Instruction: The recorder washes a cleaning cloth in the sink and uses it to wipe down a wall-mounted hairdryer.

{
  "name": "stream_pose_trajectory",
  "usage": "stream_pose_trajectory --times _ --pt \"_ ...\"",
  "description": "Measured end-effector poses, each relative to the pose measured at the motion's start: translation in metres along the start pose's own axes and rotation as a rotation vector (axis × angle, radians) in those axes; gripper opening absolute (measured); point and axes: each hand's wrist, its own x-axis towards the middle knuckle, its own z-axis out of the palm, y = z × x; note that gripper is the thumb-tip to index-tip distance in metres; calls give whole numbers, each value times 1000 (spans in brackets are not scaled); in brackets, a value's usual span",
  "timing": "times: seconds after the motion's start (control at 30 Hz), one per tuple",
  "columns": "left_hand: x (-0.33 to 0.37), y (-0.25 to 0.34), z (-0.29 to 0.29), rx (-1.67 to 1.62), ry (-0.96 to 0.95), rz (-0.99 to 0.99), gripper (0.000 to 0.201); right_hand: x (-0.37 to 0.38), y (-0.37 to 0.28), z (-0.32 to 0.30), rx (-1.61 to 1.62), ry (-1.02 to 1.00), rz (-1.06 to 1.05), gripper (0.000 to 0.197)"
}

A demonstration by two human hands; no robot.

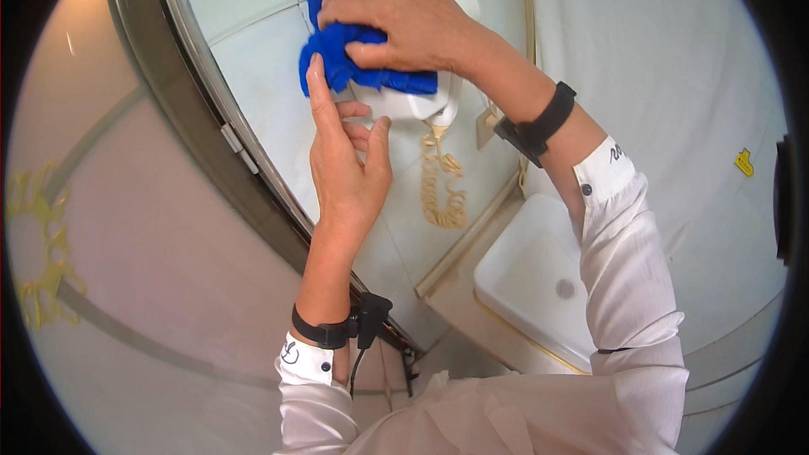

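- While the blue cloth (362,63) is being pressed against the white wall telephone (417,101) near the top centre of the frame, it is being covered by the right hand (400,17), whose fingers are being curled down over the bunched fabric and closed on it.
- The left hand (345,160) is being held just below the cloth, at the centre of the frame; its index finger is being stretched upward to touch the cloth's left edge, while the other fingers are being kept loosely bent and the thumb is being rested against the telephone's underside. Nothing is being gripped by it.
- The telephone's cream coiled cord (442,190) is being left hanging beneath the handset, right of the left hand.
- A white toilet tank (531,278) is being shown at lower right of centre.
- Black wristbands are being worn on both wrists, above white sleeves.
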Motion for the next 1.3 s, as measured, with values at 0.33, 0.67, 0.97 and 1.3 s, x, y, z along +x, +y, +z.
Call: stream_pose_trajectory --times 0.33,0.67,0.97,1.3 --pt "-34 -23 25 -138 -18 40 49 22 30 25 84 -136 330 45" --pt "-43 -19 56 -53 -17 108 52 9 78 3 217 -235 558 52" --pt "-33 -3 56 -328 -58 -48 53 17 49 -29 271 -62 687 40" --pt "-38 4 70 -564 52 -194 53 -34 17 0 578 586 948 52"
